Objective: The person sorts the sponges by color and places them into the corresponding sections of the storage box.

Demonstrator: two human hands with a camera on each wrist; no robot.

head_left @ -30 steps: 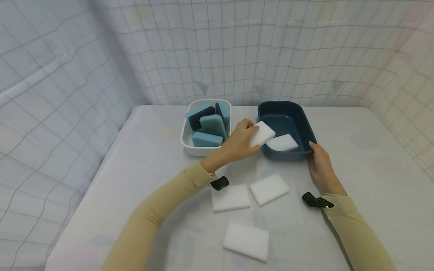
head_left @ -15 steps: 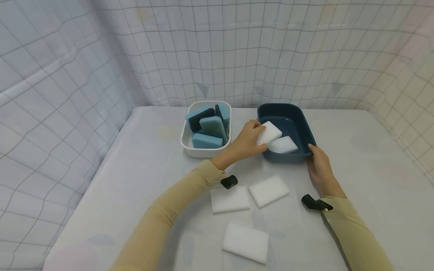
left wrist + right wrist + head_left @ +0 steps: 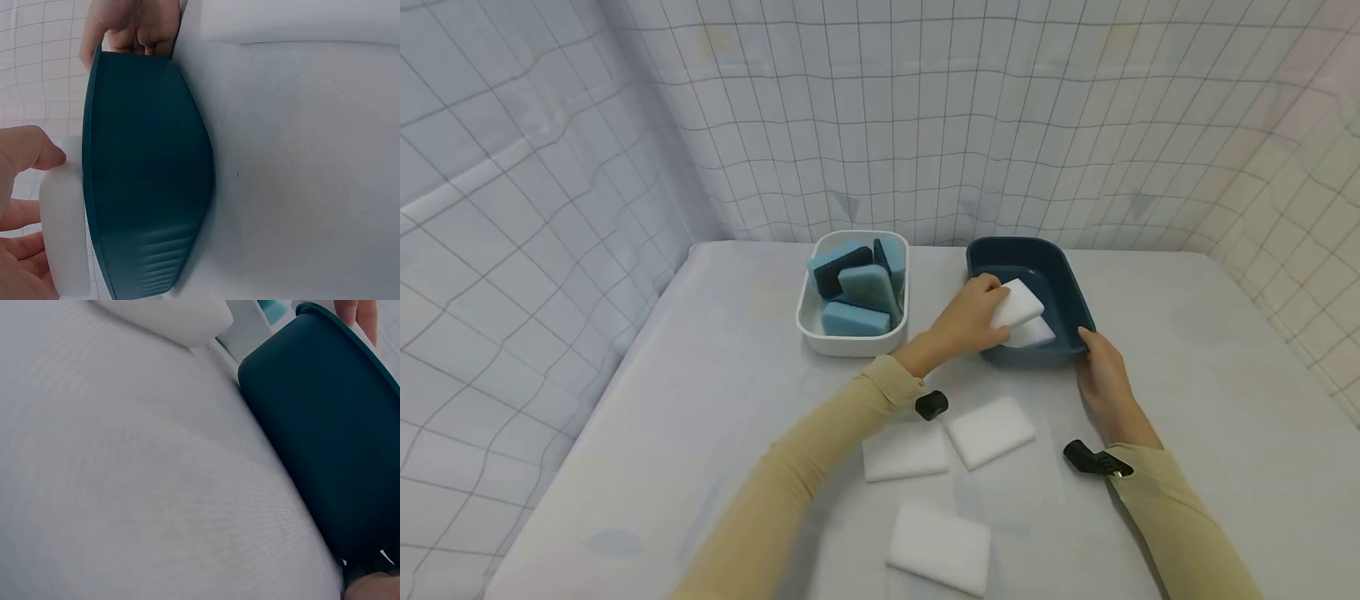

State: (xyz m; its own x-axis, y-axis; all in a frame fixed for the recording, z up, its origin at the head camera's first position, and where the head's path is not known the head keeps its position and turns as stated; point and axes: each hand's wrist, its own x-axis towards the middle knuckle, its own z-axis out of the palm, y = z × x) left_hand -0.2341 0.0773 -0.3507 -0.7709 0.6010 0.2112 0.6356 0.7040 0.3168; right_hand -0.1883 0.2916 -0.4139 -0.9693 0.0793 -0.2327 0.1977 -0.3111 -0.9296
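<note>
My left hand (image 3: 973, 317) pinches a white foam sponge (image 3: 1018, 303) over the near left part of a dark teal bin (image 3: 1030, 358). In the left wrist view, thumb and fingers press this sponge (image 3: 65, 237) from two sides, level with the bin's rim. Beneath it, partly covered, a second white sponge (image 3: 1033, 333) lies inside the bin. My right hand (image 3: 1105, 379) grips the bin's near right corner, thumb at the rim and the other fingers mostly hidden behind the wall.
Left of the bin stands a white container (image 3: 850, 346) with several blue sponges (image 3: 856, 319), some dark-faced. White sponges lie on the table nearer me: one (image 3: 904, 454) partly behind the left sleeve, one (image 3: 991, 432) beside it, another (image 3: 940, 550) closest. A grid-patterned curtain (image 3: 895, 125) hangs behind.
My left hand has moved right with the white sponge, from the bin's left rim to over the sponge inside. My right hand keeps its grip on the corner.
</note>
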